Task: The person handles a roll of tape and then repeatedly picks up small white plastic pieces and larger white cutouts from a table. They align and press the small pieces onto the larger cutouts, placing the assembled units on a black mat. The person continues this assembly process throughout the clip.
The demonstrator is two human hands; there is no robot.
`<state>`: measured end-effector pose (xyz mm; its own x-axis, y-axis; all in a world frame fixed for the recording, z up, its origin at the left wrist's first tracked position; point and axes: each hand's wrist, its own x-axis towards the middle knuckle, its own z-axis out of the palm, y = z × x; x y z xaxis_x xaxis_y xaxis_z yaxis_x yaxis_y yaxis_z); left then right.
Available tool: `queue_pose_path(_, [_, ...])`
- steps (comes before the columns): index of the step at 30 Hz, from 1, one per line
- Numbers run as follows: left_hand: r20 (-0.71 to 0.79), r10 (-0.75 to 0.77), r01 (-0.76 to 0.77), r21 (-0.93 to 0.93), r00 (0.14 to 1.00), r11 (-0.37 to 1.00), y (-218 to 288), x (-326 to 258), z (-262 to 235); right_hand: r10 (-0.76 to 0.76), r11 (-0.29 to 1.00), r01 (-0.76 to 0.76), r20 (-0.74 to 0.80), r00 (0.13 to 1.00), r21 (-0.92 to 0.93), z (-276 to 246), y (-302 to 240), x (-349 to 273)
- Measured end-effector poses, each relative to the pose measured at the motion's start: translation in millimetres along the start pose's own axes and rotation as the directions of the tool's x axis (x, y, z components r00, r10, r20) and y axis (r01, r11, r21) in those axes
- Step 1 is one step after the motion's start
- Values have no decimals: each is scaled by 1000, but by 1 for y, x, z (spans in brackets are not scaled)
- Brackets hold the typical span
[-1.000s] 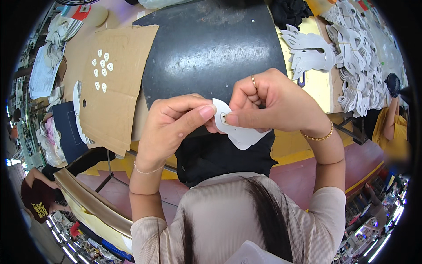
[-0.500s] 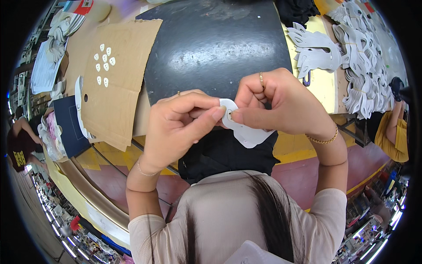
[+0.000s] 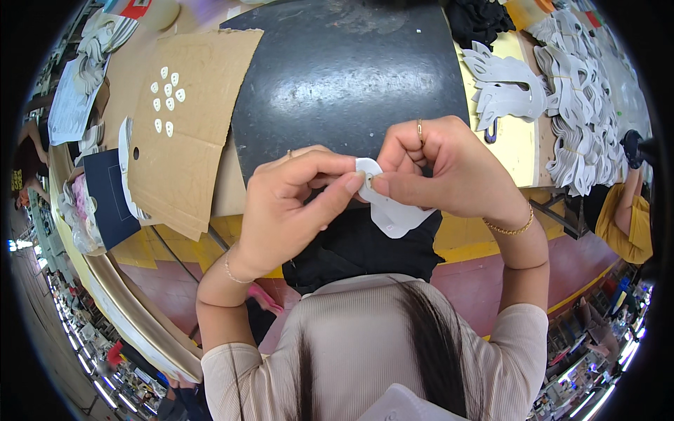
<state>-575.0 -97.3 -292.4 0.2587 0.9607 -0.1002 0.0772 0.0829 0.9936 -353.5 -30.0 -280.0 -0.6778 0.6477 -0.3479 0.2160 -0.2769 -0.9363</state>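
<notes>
Both hands meet over the near edge of a black mat (image 3: 351,77). My left hand (image 3: 291,203) and my right hand (image 3: 439,168) pinch the top of a small white cut-out piece (image 3: 393,214) between thumbs and forefingers. The piece hangs down below my fingers, its upper edge hidden by them. A ring sits on my right hand and thin bracelets on both wrists.
A brown cardboard sheet (image 3: 189,133) with several small white cut-outs (image 3: 167,98) lies at left. White mask-shaped pieces (image 3: 502,88) and a long stack of them (image 3: 583,105) lie at right. Another person in yellow (image 3: 628,217) sits at the far right, and a dark blue sheet (image 3: 112,193) lies at left.
Both hands have risen slightly with the white piece and stay pinched on it. The fingers shifted a little along its top edge.
</notes>
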Motion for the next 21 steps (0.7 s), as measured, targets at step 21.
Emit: queue_pose_path(21, [77, -160, 177, -347, 984, 921, 3, -2, 0, -15, 982, 17, -11, 1000, 189, -8, 0, 0])
